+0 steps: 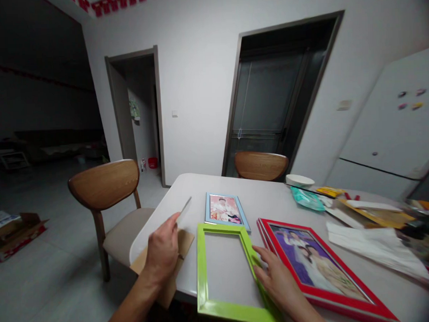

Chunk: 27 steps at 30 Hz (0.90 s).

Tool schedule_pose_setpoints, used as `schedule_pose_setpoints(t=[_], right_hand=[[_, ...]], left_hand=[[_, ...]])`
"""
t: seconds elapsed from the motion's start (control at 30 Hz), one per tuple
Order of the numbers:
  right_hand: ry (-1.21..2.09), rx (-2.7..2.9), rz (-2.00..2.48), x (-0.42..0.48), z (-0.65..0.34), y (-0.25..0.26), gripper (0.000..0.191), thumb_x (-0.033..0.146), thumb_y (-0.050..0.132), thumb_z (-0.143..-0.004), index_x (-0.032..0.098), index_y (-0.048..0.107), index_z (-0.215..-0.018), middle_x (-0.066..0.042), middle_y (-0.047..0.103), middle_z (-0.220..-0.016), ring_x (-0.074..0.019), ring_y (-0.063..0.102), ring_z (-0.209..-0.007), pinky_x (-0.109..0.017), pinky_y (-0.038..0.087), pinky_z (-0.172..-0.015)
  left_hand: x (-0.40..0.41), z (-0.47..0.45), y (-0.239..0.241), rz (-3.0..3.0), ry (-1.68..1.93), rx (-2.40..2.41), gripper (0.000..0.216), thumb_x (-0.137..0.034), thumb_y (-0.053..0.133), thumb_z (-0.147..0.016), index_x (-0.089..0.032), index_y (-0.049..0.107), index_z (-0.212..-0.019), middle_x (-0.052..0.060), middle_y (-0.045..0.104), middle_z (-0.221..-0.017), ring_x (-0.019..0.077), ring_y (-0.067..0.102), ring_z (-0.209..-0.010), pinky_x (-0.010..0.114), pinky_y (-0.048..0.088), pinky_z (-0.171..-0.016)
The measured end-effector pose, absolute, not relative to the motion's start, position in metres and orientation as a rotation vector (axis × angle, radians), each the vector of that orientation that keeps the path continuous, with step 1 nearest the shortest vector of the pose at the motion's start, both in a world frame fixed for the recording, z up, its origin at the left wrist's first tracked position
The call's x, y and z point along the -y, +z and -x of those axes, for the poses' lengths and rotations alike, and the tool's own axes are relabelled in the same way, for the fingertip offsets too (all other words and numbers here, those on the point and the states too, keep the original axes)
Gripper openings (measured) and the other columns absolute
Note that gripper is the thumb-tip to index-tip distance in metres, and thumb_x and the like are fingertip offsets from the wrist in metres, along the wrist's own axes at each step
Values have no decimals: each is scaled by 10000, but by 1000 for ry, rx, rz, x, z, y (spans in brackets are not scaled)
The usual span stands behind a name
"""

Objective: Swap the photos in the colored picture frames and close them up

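An empty lime-green picture frame (203, 264) lies flat on the white table (265, 199) in front of me. My right hand (274, 274) rests on its right rail, fingers stretched flat. My left hand (163, 249) is closed on a thin clear pane (184, 211), holding it edge-up above a brown backing board (184, 244) at the table's left edge. Behind the green frame lies a small blue frame (225, 211) with a photo. To the right, touching my right hand, lies a large red frame (316, 265) with a photo.
Papers (372, 247), a teal packet (307, 198), a white dish (299, 180) and clutter fill the table's right side. One wooden chair (104, 183) stands at the left, another (260, 165) at the far side. A fridge (392, 131) is at the right; a cardboard box (16, 229) lies on the floor.
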State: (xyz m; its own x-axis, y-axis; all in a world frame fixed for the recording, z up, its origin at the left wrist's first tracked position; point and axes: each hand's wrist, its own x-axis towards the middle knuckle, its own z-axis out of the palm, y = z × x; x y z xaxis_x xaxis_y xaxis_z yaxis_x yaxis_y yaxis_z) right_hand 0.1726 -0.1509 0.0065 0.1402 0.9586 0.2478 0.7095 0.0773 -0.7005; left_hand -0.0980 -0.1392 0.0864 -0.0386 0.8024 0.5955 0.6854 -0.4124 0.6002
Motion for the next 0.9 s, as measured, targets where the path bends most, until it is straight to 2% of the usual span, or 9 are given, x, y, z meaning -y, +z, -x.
schedule_pose_setpoints(t=[0.1, 0.23, 0.33, 0.5, 0.7, 0.9], right_hand=[[558, 1549, 1545, 161, -155, 24, 390, 325, 505, -632, 151, 590, -970, -126, 533, -1113, -250, 480, -1025, -367, 390, -842], [1336, 1264, 1299, 177, -117, 40, 387, 434, 531, -662, 140, 593, -906, -101, 627, -875, -187, 587, -726, -305, 458, -616], [1589, 778, 1047, 181, -96, 38, 374, 452, 546, -666, 146, 554, -880, -84, 633, -865, -169, 601, -719, -286, 464, -614], [1432, 471, 773, 172, -94, 38, 326, 322, 601, -645, 208, 499, -932, -12, 637, -889, -160, 591, -830, -295, 467, -732], [1250, 604, 960, 160, -126, 48, 314, 277, 551, -642, 224, 498, -947, -27, 640, -889, -185, 603, -783, -279, 489, -641], [1260, 795, 1269, 151, -164, 46, 318, 291, 484, -678, 201, 484, -983, -42, 662, -779, -199, 622, -683, -280, 474, -561]], left_hand=[[143, 100, 98, -1683, 1716, -1385, 280, -270, 409, -789, -160, 546, -1008, 52, 632, -926, 203, 584, -837, 296, 448, -753], [150, 77, 87, -1141, 1761, -948, 300, -332, 506, -747, -157, 531, -989, 34, 640, -863, 191, 593, -798, 275, 464, -704], [155, 55, 71, -874, 1675, -738, 331, -306, 550, -723, -164, 509, -1019, 33, 644, -857, 190, 599, -792, 287, 465, -707], [171, 31, 53, -737, 1479, -579, 401, -264, 606, -664, -146, 520, -1037, 68, 645, -892, 232, 590, -848, 333, 441, -769], [184, 30, 37, -966, 1181, -580, 392, -246, 626, -653, -121, 545, -1015, 98, 614, -988, 257, 521, -977, 366, 368, -870], [174, 47, 25, -1130, 1139, -885, 539, -285, 616, -605, -110, 462, -1090, 152, 523, -1114, 253, 476, -1036, 348, 352, -891]])
